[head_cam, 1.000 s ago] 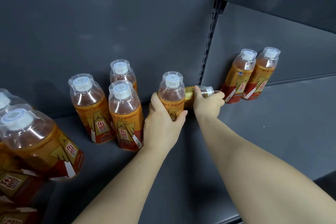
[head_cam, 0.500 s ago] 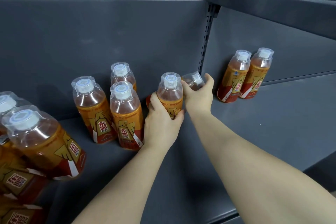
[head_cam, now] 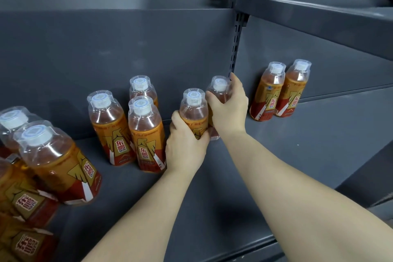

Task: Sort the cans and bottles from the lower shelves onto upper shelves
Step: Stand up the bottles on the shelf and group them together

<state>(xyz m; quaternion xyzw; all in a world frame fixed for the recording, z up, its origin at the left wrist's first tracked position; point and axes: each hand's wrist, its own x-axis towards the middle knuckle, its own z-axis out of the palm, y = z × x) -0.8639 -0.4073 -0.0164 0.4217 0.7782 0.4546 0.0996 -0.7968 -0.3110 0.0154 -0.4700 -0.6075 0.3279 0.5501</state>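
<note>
On the dark grey shelf (head_cam: 234,187) my left hand (head_cam: 186,147) grips an upright orange drink bottle (head_cam: 194,108) with a clear cap cover. Just behind and to its right, my right hand (head_cam: 228,108) holds a second bottle (head_cam: 219,89) upright against the back panel. Three more of these bottles (head_cam: 146,134) stand to the left of my left hand. Two others (head_cam: 280,91) stand at the right against the back panel.
Several more bottles (head_cam: 53,155) crowd the near left corner, some leaning. A slotted upright post (head_cam: 236,44) splits the back panel. A higher shelf (head_cam: 319,19) juts out at the upper right. Bare shelf lies between my arms and the right pair.
My right hand has tipped its bottle from lying on its side to standing upright behind the left-hand bottle. My left hand kept its grip in place.
</note>
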